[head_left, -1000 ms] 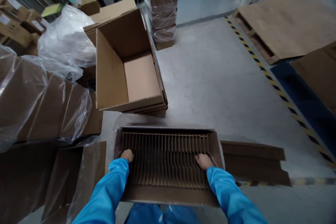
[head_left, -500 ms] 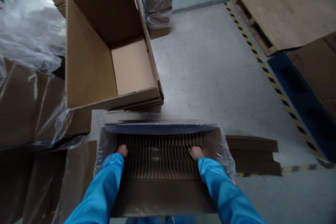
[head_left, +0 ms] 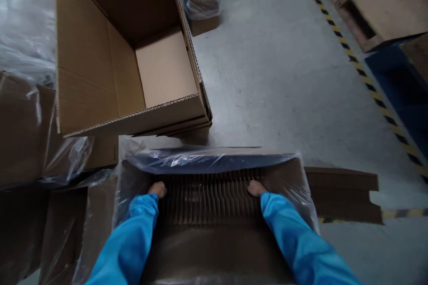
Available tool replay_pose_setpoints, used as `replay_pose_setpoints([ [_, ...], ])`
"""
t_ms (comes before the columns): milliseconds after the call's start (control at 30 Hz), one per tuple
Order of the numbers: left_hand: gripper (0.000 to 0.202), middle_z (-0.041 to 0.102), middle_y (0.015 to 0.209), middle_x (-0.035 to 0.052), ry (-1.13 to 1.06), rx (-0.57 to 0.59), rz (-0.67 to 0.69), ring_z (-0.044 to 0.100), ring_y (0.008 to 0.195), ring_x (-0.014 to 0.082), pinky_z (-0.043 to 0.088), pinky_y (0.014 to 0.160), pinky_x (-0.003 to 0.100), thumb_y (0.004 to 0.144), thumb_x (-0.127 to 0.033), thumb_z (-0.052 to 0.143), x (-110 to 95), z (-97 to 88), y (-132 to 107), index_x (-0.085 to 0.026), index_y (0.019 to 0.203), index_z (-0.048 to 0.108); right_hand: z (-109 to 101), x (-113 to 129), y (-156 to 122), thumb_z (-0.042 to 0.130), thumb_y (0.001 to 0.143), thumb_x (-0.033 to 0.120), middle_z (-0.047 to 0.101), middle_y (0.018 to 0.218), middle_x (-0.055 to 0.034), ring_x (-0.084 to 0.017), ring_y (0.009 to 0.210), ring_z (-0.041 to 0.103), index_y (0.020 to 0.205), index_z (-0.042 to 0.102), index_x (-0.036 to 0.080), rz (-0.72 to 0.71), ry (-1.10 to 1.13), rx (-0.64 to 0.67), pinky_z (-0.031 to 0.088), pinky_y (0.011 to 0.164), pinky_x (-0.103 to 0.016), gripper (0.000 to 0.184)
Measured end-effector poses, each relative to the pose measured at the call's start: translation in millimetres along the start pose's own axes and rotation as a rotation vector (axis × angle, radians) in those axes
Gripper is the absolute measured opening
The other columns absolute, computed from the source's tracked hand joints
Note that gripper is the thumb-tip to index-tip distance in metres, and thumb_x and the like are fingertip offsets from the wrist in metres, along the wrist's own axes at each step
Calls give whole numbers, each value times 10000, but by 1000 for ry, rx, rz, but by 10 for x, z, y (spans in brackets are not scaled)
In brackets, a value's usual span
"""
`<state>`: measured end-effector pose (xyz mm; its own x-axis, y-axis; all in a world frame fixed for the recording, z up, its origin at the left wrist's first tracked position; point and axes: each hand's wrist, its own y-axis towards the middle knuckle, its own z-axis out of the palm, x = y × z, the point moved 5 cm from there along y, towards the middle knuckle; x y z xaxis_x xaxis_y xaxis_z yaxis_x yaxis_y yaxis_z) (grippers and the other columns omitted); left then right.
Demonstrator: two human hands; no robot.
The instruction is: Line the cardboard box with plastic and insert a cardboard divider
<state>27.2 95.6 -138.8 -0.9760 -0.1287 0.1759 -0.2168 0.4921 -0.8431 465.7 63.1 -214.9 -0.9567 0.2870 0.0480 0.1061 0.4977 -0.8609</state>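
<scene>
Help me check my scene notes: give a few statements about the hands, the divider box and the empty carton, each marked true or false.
1. Both hands, left hand and right hand, reach into the plastic-lined box of cardboard dividers. True.
2. The open carton beyond it is full of parts. False: it is empty.
3. The sleeves are blue. True.
4. The right hand holds a knife. False: it rests on the dividers.

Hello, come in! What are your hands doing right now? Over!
Left hand and right hand both down on the cardboard dividers inside the plastic-lined box. Grip hidden. Open empty carton just beyond. Over.
</scene>
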Motion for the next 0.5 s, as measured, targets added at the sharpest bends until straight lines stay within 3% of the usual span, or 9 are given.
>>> replay_pose_setpoints([
  [33,244,660,1071,196,1,-43,19,682,939,266,537,806,346,897,-245,533,5,-58,-218,-103,1046,663,-48,7,-139,524,867,224,716,1038,-184,-251,966,686,1038,724,98,-18,1,1,520,829,-301,292],
  [100,342,589,1203,208,-6,-278,128,654,1011,281,525,871,393,940,-297,429,66,-297,-699,-121,1169,613,-256,10,-503,468,906,238,681,1133,-179,-251,1043,652,1143,671,103,-125,8,-134,507,896,-325,340],
  [167,379,553,1222,201,-16,-794,316,577,1133,286,480,976,406,937,-328,427,203,-737,-1203,-120,1213,583,-671,-40,-957,412,944,299,631,1208,-184,-261,1133,589,1203,622,101,-291,20,-531,462,995,-373,387],
  [233,465,535,1208,196,-12,-1182,329,512,1189,315,446,1022,432,889,-392,510,465,-1154,-1491,-114,1259,551,-1155,-196,-1386,452,931,406,603,1209,-210,-307,1148,547,1236,591,83,-357,-7,-1007,446,1005,-445,465],
  [267,534,527,1219,202,-4,-1234,312,497,1200,324,440,1028,435,870,-428,520,588,-1330,-1485,-96,1289,525,-1362,-294,-1494,498,903,463,598,1200,-227,-341,1130,542,1265,570,72,-323,-54,-1148,460,962,-481,538],
  [300,552,552,1183,198,22,-1199,305,513,1171,325,451,1006,429,865,-452,503,684,-1480,-1392,-89,1280,531,-1539,-387,-1503,540,873,501,601,1193,-234,-363,1103,545,1286,556,70,-270,-118,-1188,475,909,-496,597],
  [367,481,626,1052,172,67,-1016,289,577,1049,305,483,930,400,870,-446,431,829,-1688,-1091,-101,1156,607,-1783,-541,-1289,576,849,474,651,1125,-212,-346,1008,590,1236,602,93,-220,-231,-1037,500,813,-451,543],
  [433,410,672,943,146,65,-862,306,617,933,275,497,856,364,859,-408,374,926,-1788,-874,-141,979,661,-1875,-675,-997,547,861,373,713,995,-155,-273,881,634,1074,690,135,-280,-251,-813,506,753,-368,350],
  [500,390,695,906,125,-3,-800,390,637,863,243,498,793,326,834,-408,359,1004,-1825,-891,-168,868,665,-1930,-843,-868,518,865,350,737,859,-106,-212,757,649,912,736,170,-353,-140,-773,503,701,-307,287],
])
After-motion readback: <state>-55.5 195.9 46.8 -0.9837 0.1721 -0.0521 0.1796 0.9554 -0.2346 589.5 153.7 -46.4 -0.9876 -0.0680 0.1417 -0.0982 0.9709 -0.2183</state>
